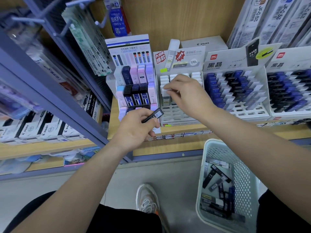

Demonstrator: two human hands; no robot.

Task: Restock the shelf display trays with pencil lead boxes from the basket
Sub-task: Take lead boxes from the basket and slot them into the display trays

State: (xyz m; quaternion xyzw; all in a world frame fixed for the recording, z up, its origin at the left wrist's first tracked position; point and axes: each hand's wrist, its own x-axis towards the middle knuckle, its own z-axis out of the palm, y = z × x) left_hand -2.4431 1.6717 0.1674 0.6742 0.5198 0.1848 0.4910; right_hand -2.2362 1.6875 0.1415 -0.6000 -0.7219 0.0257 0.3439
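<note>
Head view: I have the left hand [136, 126] low in front of the wooden shelf [168, 147], its fingers curled round a slim dark pencil lead box [154, 115] that points up and to the right. The right hand [186, 95] reaches over the white slotted cardboard display tray [178, 115], with thumb and forefinger pinching the top of a white lead box [165, 94] that stands in the tray's left column. The tray's front slots show bare. To its left I see a tiered tray of pastel and dark boxes [134, 88], and to its right a tray of blue, black and white boxes [235, 91]. The pale green perforated plastic basket [242, 165] sits on the floor at lower right, with loose dark lead boxes [213, 179] lying jumbled inside it.
</note>
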